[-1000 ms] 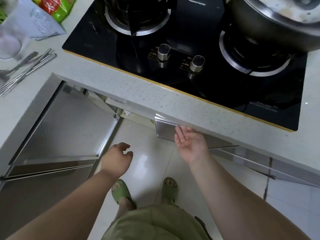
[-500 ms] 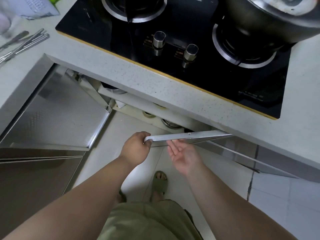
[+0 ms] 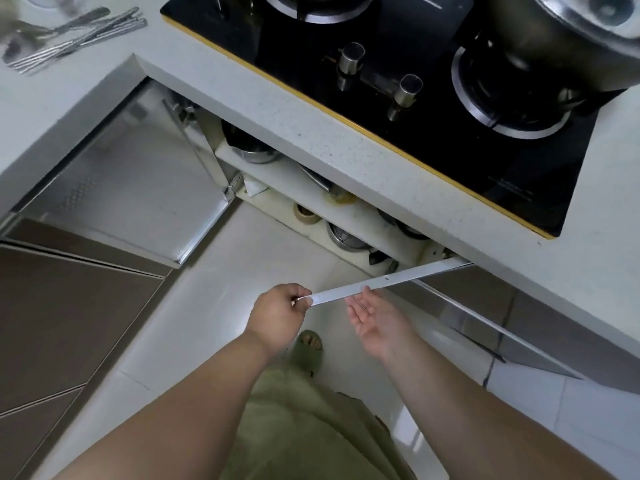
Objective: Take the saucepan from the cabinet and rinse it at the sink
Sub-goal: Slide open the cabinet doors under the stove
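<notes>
While the left hand (image 3: 278, 315) pinches the free corner of the right cabinet door (image 3: 384, 281), fingers closed over its top edge, the door stands swung well out from the cabinet. Holding at that far corner, away from the hinge, gives the most leverage; likely why the grip sits there.

Right hand (image 3: 375, 315): palm up, fingers spread, just beside the grip and under the door edge, fingertips near or brushing the metal. Clamped on nothing. Judged free so it can reach into the opening.

Left cabinet door (image 3: 131, 192): already open, on the far side of the grip from the hinge.

Beyond the grip, under the countertop (image 3: 311, 133), two shelves show. Upper shelf (image 3: 277, 173): rim of a steel pot (image 3: 254, 154), more metalware beside it. Lower shelf: a roll of tape (image 3: 306, 216) and a lidded steel pan (image 3: 344, 235), closest to the grip. Which of these is the saucepan I cannot tell; no handle shows clearly. It remains inside the cabinet, untouched.

Stove (image 3: 398, 81) above, large pot (image 3: 571, 39) on one burner. Sink not in view.

Step in hand: opening access. Retrieval not begun.
</notes>
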